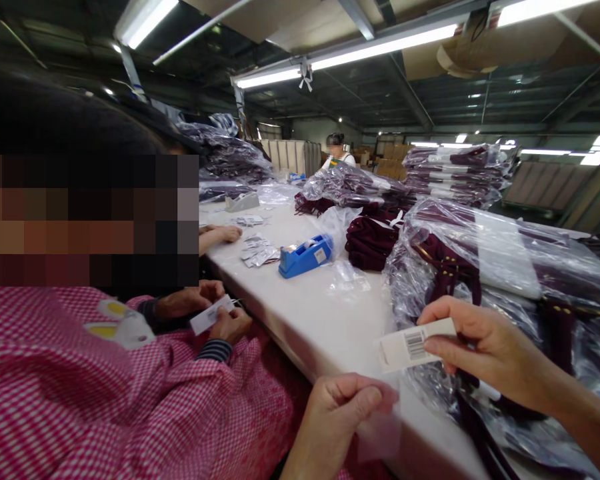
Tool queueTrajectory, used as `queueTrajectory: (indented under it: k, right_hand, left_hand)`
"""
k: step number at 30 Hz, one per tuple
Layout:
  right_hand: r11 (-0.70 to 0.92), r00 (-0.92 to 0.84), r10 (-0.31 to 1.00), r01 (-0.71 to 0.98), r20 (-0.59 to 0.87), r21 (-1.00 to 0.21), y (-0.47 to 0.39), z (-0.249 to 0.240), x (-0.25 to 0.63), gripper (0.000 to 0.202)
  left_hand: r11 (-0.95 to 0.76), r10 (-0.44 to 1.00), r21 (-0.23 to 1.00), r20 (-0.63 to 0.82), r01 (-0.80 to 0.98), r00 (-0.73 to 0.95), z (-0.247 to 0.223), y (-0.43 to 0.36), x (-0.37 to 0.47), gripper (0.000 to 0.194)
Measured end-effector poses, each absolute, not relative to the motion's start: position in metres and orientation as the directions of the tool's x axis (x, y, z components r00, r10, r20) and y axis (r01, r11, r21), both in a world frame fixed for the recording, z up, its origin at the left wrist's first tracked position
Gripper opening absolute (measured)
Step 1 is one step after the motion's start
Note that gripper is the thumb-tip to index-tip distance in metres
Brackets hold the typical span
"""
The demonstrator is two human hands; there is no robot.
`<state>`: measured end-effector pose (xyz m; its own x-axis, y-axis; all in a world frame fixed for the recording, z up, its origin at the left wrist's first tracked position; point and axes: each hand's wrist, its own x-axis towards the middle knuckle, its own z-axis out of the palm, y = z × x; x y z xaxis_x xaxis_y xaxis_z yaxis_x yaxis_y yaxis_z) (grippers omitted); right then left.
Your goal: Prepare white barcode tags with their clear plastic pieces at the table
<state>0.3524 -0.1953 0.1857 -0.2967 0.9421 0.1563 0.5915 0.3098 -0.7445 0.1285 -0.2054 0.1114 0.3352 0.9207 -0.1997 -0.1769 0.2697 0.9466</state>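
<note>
My right hand (480, 347) pinches a white hang tag (397, 348) with a printed barcode, over the table's edge by the bagged garments. Lower and to the left, my left hand (343, 413) is closed, thumb against fingers, on a small clear plastic bag (380, 433) that hangs down and is hard to make out. Dark maroon garments in clear plastic bags (445, 233) lie just beyond my right hand. A blue tape dispenser (305, 256) stands on the white table (300, 313), farther off than both hands.
At my left sits a person in a pink checked smock (130, 400), handling another white tag (211, 316). Past them, another person's hand (225, 233) rests near small packets (259, 251). Bagged garments (455, 173) are stacked high at the back right. A grey dispenser (241, 201) stands farther back.
</note>
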Motion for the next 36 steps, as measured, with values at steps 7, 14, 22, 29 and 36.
queueTrajectory:
  k: [7, 14, 22, 29, 36]
  right_hand:
    - [0.334, -0.323, 0.932, 0.581, 0.167, -0.742, -0.195, 0.190, 0.359, 0.014]
    - [0.328, -0.342, 0.928, 0.559, 0.149, -0.761, -0.200, 0.190, 0.366, 0.014]
    - [0.341, -0.341, 0.929, 0.640, 0.143, -0.689, -0.203, 0.188, 0.371, 0.014]
    - [0.341, -0.347, 0.929, 0.675, 0.127, -0.654, -0.205, 0.187, 0.368, 0.013]
    - [0.350, -0.390, 0.917, 0.684, 0.084, -0.640, -0.202, 0.189, 0.366, 0.011]
  left_hand:
    - [0.330, 0.910, 0.902, -0.225, -0.280, 0.347, 0.113, -0.209, 0.131, 0.018]
    - [0.372, 0.902, 0.890, -0.279, -0.263, 0.330, 0.110, -0.209, 0.133, 0.017]
    - [0.354, 0.897, 0.915, -0.275, -0.191, 0.347, 0.104, -0.208, 0.136, 0.020]
    - [0.388, 0.887, 0.893, -0.294, -0.230, 0.356, 0.107, -0.206, 0.135, 0.025]
    - [0.391, 0.890, 0.899, -0.313, -0.199, 0.332, 0.108, -0.207, 0.134, 0.023]
